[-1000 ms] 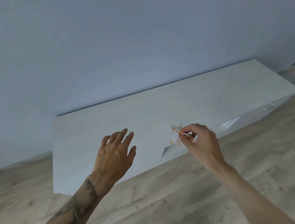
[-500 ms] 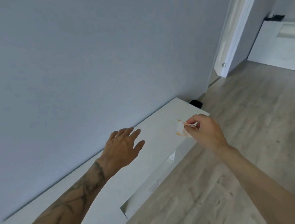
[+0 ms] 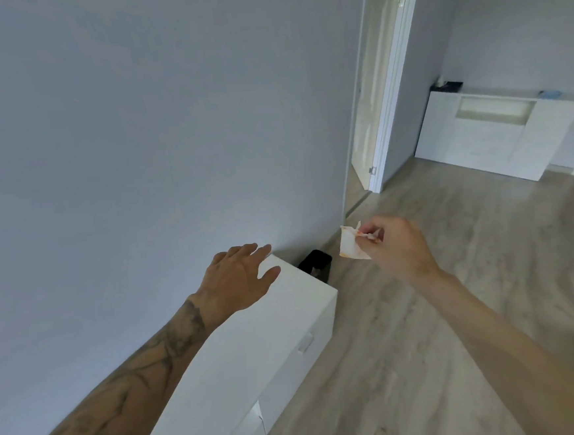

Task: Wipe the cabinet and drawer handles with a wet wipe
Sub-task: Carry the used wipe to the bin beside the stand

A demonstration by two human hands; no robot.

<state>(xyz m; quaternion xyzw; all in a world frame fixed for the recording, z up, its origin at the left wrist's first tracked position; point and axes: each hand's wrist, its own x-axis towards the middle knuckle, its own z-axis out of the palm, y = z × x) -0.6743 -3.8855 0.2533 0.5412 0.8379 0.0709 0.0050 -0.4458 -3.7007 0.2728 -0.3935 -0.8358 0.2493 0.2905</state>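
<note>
low cabinet against wall, open floor right

A pale wood-look plank floor fills the right and lower part of the view; on it, against a grey wall, stands a low white cabinet running from the near left toward the middle, with a small pale handle on its front; a black object sits on the floor just beyond its far end; well apart, at the far right, a second white cabinet stands on the floor, bearing a dark item at its left end and a blue item toward its right.
</note>
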